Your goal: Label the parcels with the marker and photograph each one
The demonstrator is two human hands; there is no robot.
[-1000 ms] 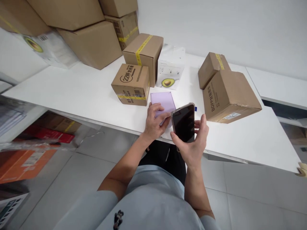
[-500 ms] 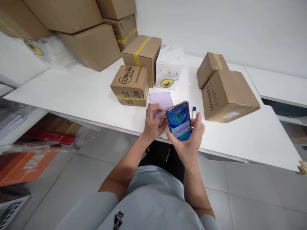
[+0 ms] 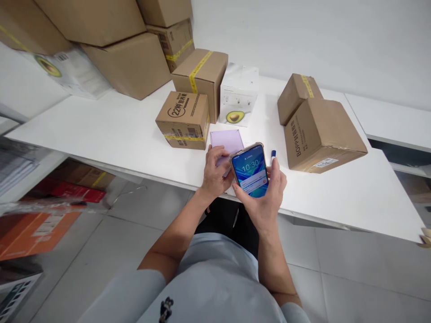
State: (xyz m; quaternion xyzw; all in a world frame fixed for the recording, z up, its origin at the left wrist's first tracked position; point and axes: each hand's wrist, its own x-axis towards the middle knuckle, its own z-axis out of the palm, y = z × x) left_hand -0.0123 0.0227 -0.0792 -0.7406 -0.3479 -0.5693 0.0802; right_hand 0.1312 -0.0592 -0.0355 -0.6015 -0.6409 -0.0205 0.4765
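Observation:
My right hand (image 3: 264, 197) is closed around a smartphone (image 3: 251, 172) in a clear case, thumb on its left edge and fingers along its right. The lit screen reads 10:30 over a blue picture. Close to the phone's left edge is my left hand (image 3: 217, 172), its fingers loosely bent and apart over a flat lilac box (image 3: 227, 141). Whether those fingertips touch the phone I cannot tell. Just beyond my right fingers lies a marker with a blue cap (image 3: 273, 154), partly hidden by them.
Behind the lilac box stand a small brown carton (image 3: 183, 121), a larger carton (image 3: 202, 72) and a white avocado-print box (image 3: 238, 96). Two cartons (image 3: 323, 134) sit to the right on the white table (image 3: 111, 134). Stacked cartons (image 3: 128, 63) fill the back left. An orange box (image 3: 37, 233) is below left.
The phone has tilted slightly and shifted a little to the left in my right hand. My left hand looks nearly unchanged, and the boxes stay where they were.

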